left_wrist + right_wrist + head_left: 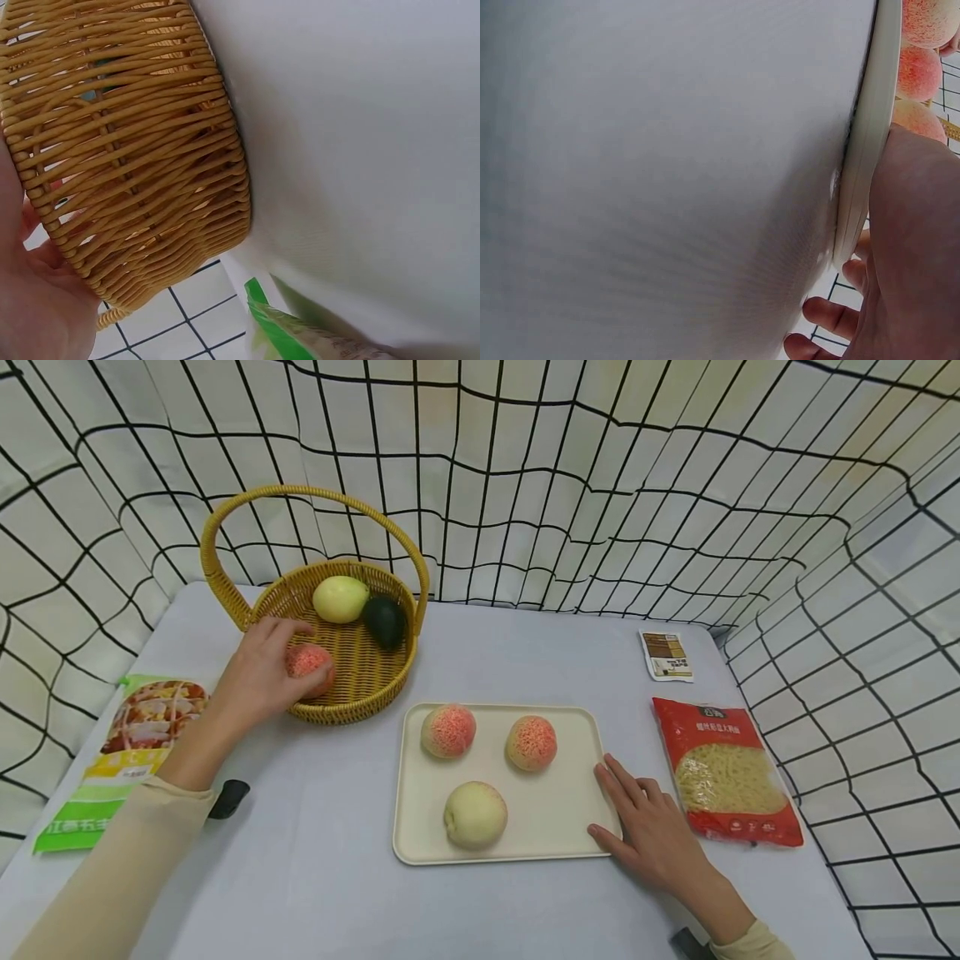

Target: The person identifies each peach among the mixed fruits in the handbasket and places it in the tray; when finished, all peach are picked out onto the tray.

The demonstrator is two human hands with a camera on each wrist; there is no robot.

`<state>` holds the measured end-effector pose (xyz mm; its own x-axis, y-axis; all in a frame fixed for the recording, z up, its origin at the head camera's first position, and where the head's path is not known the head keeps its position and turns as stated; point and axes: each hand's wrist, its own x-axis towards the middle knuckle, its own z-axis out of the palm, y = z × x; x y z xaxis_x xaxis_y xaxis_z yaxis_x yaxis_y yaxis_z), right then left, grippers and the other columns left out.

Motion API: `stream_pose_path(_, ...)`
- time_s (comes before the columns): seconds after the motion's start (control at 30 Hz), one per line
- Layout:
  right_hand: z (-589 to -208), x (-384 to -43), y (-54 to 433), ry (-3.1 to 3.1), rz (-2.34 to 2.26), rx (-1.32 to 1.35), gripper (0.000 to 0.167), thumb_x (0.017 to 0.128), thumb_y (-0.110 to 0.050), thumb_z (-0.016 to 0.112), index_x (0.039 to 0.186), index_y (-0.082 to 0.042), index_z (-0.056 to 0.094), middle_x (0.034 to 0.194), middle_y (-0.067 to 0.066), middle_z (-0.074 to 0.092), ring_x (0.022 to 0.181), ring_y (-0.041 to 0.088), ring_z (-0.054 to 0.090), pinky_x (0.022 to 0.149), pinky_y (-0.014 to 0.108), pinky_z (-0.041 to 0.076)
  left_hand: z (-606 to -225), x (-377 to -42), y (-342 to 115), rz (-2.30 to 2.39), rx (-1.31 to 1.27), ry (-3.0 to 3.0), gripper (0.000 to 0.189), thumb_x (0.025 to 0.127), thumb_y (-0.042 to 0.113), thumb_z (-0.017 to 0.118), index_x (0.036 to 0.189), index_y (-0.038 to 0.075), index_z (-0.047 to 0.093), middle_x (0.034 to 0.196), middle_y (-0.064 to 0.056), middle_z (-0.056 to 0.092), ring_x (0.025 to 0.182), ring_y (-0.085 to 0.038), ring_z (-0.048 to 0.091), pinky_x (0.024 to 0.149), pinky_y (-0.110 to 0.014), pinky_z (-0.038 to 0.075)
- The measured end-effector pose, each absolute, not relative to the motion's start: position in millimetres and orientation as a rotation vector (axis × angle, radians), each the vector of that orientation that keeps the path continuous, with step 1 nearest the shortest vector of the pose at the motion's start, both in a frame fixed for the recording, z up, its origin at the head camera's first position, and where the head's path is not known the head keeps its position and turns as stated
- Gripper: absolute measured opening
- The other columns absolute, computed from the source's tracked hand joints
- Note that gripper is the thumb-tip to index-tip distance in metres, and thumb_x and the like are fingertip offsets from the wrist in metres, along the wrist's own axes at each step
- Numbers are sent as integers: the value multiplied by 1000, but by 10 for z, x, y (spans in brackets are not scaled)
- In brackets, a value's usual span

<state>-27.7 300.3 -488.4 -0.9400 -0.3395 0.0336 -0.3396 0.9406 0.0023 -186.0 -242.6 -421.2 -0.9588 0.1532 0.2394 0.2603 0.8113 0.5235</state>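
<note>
My left hand reaches over the near left rim of the wicker basket, its thumb and fingers around a pink speckled peach. A yellow-green fruit and a dark green avocado-like fruit lie farther back inside. In the left wrist view the basket's woven side hides most of the hand's hold. My right hand rests at the right edge of the cream tray, fingers extended. Two pink-topped peaches and a pale yellow-green peach sit on the tray.
A green and yellow food bag lies at the left, partly behind my left arm. To the right are a red pasta bag and a small brown and white packet. Black grid netting over white cloth surrounds the table.
</note>
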Motion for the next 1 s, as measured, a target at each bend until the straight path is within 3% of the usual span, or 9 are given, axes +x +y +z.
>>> stream_pose_path(0.3,-4887,-270,3006,-3066,11,537,90,94,-62,68,167,-20,35,175,5,33,125,29,55,91,47,56,-4174,-1887,-2413,-832,-300,-2921,67,93,30,79,145,-1,50,141,-31,48,128,-49,45,101,-68,44)
stream_pose_path(0.57,-4905,-277,3013,-3049,22,553,91,94,-61,69,167,-20,35,175,5,33,124,30,56,91,45,55,-4153,-1953,-2430,-783,-337,-3025,74,94,36,77,150,-1,46,148,-34,46,138,-54,40,110,-73,39)
stream_pose_path(1.0,-4906,-286,3023,-3047,29,560,92,93,-60,70,168,-19,34,176,5,33,124,30,55,91,45,55,-4114,-2039,-2430,-652,-360,-3199,75,94,44,75,152,6,47,151,-34,41,136,-57,41,96,-77,47)
